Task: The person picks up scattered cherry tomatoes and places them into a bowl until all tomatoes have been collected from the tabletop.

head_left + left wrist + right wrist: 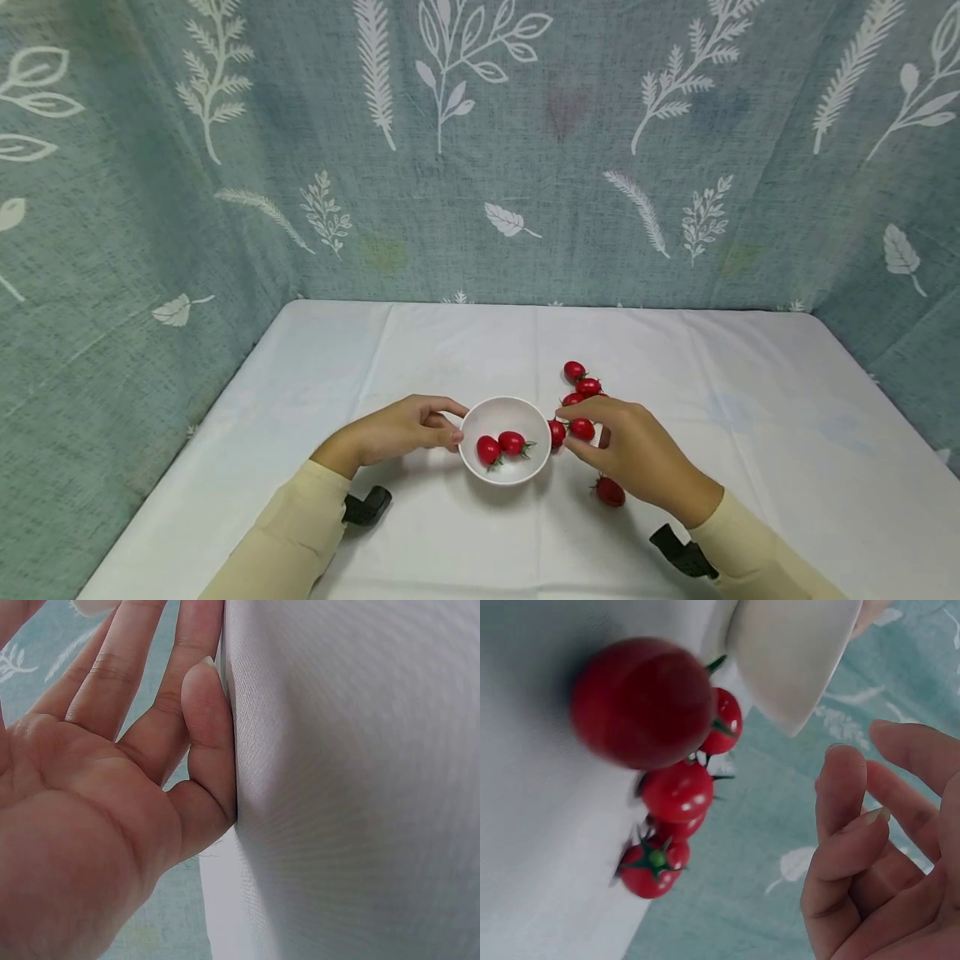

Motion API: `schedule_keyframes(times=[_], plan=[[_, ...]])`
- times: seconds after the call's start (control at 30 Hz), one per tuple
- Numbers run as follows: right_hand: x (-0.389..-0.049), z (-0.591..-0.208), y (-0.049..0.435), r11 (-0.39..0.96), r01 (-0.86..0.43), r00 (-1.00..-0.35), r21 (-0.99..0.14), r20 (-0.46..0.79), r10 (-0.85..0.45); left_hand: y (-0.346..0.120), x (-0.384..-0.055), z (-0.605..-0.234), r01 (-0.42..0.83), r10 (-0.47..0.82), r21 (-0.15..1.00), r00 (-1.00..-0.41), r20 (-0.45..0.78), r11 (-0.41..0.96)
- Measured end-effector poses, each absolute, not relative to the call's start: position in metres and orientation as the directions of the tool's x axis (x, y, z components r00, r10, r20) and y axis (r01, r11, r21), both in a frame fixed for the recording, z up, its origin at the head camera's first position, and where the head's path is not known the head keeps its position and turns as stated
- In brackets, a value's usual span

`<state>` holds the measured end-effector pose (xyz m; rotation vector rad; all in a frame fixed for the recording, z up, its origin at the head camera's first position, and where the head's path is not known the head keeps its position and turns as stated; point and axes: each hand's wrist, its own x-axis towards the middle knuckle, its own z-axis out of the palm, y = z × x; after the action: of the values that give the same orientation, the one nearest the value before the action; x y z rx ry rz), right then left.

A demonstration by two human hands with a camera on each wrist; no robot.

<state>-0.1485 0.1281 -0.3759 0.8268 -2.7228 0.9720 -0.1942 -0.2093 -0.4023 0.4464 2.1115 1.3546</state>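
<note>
Two red cherry tomatoes (512, 443) with green stems lie in a small white bowl (501, 477). My left hand (401, 431) holds the bowl's left side, thumb and index finger at its rim. In the left wrist view, the little finger (210, 727) rests along the white cloth. My right hand (633, 446) hovers just right of the bowl, fingers loosely bent over the loose tomatoes. In the right wrist view, nothing shows between its fingers (840, 787). One tomato (556, 434) sits close by the bowl's right rim, and another (581, 429) lies under the right hand.
Several more cherry tomatoes (574, 371) form a loose row behind the right hand. A single tomato (609, 492) lies nearer, below the right hand. White cloth (420, 350) covers the table, and a green leaf-patterned curtain (480, 250) stands behind it and at both sides.
</note>
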Motion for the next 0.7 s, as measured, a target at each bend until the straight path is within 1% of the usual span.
schedule_keyframes(times=[0.2,0.5,0.7], plan=[[-0.155,-0.381,0.137,0.67,-0.506,-0.861,-0.543,0.276,-0.427,-0.209,-0.194,-0.402,-0.03,0.566,0.905,-0.771,-0.291,0.424],[-0.163,-0.391,0.143,0.691,-0.442,-0.893,-0.573,0.209,-0.398,-0.211,-0.195,-0.403,-0.032,0.562,0.905,-0.774,-0.291,0.424],[-0.168,-0.399,0.146,0.721,-0.422,-0.902,-0.55,0.178,-0.393,-0.21,-0.195,-0.402,-0.037,0.564,0.904,-0.771,-0.296,0.425]])
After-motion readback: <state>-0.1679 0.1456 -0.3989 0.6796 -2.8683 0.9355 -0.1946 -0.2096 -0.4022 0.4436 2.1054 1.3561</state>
